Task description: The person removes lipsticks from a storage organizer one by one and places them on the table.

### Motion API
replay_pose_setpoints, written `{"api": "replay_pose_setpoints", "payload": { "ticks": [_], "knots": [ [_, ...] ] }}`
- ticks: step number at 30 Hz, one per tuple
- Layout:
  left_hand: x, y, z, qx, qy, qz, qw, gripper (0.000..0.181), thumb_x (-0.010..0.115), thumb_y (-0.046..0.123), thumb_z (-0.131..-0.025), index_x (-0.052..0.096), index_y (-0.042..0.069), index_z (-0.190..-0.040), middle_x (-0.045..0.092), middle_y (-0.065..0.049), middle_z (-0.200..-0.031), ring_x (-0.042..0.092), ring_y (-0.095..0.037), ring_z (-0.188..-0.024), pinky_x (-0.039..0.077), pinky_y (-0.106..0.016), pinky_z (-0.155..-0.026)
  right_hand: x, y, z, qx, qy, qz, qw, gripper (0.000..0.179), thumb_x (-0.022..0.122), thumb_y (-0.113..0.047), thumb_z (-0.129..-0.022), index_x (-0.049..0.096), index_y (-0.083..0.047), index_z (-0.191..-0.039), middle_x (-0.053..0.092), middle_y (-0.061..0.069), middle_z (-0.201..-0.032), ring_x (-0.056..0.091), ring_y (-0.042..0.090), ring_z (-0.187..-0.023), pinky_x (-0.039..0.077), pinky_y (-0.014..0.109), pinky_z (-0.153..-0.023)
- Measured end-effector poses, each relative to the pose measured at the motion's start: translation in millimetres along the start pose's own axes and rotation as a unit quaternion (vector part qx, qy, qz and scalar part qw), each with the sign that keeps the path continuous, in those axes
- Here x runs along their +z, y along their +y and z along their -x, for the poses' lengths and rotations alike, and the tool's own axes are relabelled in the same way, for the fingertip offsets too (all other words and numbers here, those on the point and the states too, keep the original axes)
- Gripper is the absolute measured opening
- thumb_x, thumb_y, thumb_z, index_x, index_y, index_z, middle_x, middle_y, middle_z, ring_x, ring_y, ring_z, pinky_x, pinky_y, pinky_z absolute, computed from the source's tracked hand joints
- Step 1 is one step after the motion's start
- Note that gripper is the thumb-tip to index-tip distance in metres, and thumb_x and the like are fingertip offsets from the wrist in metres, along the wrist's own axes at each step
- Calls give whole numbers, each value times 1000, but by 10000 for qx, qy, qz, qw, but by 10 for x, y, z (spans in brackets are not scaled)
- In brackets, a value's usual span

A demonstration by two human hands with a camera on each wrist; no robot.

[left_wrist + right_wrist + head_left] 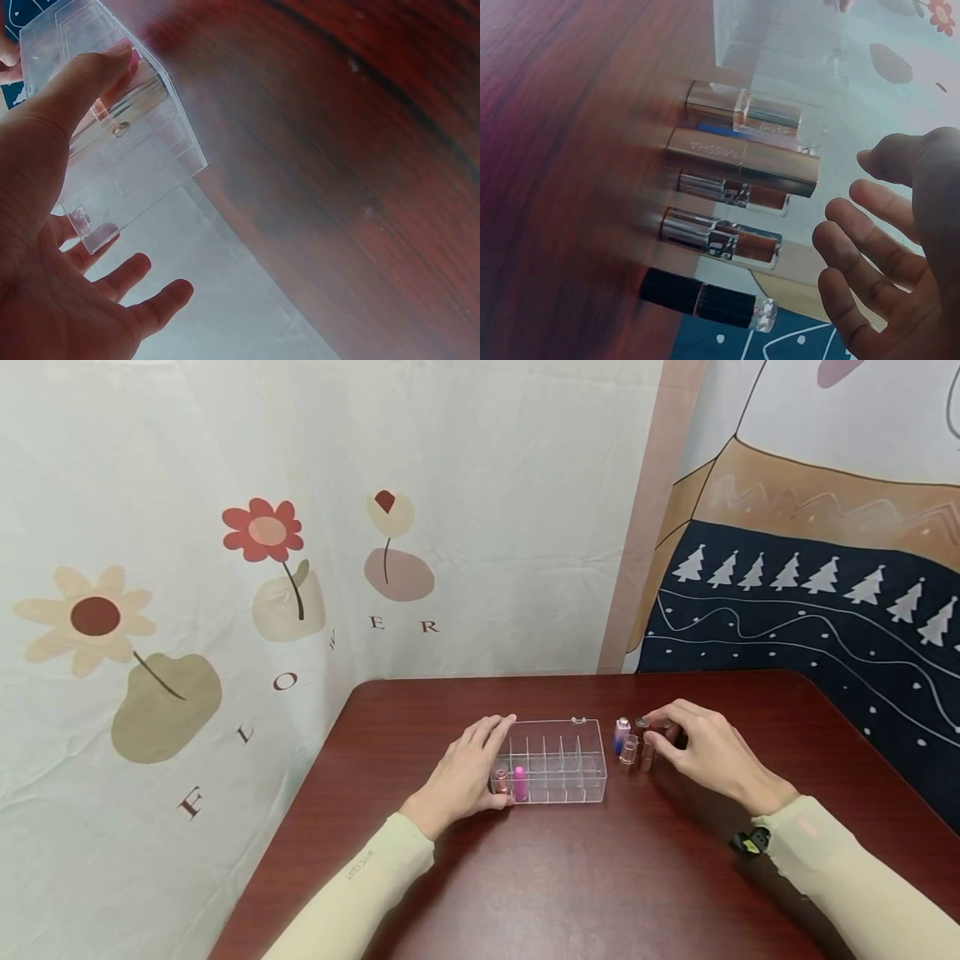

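Observation:
My left hand (467,768) grips the left end of a clear plastic compartment box (573,767), thumb at the front wall and fingers over the back. Inside, the leftmost front compartments hold a rose-gold lipstick (502,781) and a bright pink tube (520,785). Over a group of upright lipsticks, my right hand (705,747) hovers with fingers loosely bent. In the right wrist view its fingertips are apart from the gold lipstick (739,161). Around that stand a clear-capped gold lipstick (742,109), two clear-and-brown tubes (720,238) and a black tube (697,295) with a faceted clear end.
A blue-and-purple tube (622,737) stands at the group's left, just right of the box. The dark red wooden table (570,877) ends at a back edge against a flower-printed curtain (487,527). A navy tree-patterned cloth (795,627) hangs at the right.

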State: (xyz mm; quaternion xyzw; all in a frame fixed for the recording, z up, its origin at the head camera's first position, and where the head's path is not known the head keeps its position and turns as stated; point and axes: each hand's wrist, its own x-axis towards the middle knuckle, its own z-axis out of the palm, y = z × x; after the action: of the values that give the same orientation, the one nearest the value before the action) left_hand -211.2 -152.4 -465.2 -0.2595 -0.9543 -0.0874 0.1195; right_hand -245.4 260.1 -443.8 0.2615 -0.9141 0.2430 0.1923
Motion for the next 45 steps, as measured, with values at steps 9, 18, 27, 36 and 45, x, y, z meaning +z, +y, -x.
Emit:
{"api": "replay_pose_setpoints", "payload": {
  "ticks": [9,18,27,36,45],
  "knots": [
    [11,-7,2,1,11,-18,10000,138,110,51,-78,29,15,-183,50,-16,-175,54,-43,-161,60,-66,-120,11,-109,-73,-254,125,1,9996,28,90,-11,-100,84,-15,-127,80,3,-113,71,20,-91,61,31,-75],
    [16,-8,-10,30,50,-52,10000,138,111,51,-77,30,14,-183,50,-16,-175,54,-43,-160,60,-66,-119,38,-232,-133,-470,165,-110,9987,29,92,-14,-101,84,-14,-128,81,4,-120,79,20,-98,71,50,-83],
    [8,-7,-4,22,22,-59,10000,138,110,51,-78,30,15,-184,50,-16,-176,54,-44,-161,60,-65,-119,107,-391,-215,-788,153,-193,9966,30,90,-12,-101,84,-18,-129,80,1,-120,77,20,-95,71,44,-82],
    [11,-12,-1,14,0,-91,10000,138,110,50,-78,29,15,-184,49,-17,-176,54,-44,-161,60,-65,-120,203,-538,-305,-1191,208,-127,9926,31,92,-14,-98,85,-17,-128,82,3,-116,68,11,-87,63,37,-77],
    [31,-17,-3,3,29,-82,10000,138,111,49,-77,29,14,-184,49,-17,-176,54,-45,-160,61,-64,-119,331,-711,-363,-1454,106,-124,9892,30,92,-20,-100,85,-15,-128,83,4,-123,75,23,-100,66,45,-86]
  ]
}}
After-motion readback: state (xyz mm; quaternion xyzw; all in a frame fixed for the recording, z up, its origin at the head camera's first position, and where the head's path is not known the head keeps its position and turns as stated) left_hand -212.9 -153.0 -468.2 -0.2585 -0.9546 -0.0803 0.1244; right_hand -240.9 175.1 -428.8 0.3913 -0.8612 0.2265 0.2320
